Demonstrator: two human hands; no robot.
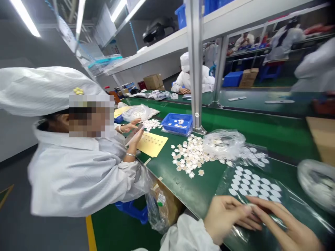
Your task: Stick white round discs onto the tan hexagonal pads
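Note:
At the lower right, my left hand [227, 216] and my right hand [288, 223] meet with their fingertips pinched together. Something small and pale seems to sit between them, but the fingers hide most of it. Just beyond the hands lies a clear plastic sheet [223, 184] carrying rows of white round stickers [253, 186]. Further left a loose pile of small white round pieces [190, 153] with notched edges is spread on the green bench. Against that pile rests a clear plastic bag [225, 143] with more such pieces in and around it.
A co-worker [78, 167] on the left holds a phone-like flat thing [134, 134] above a yellow sheet [154, 144]. A blue tray [178, 123] stands by a metal post [195, 69]. At the right edge is another plastic bag [318, 181]; a shelf [157, 42] runs overhead.

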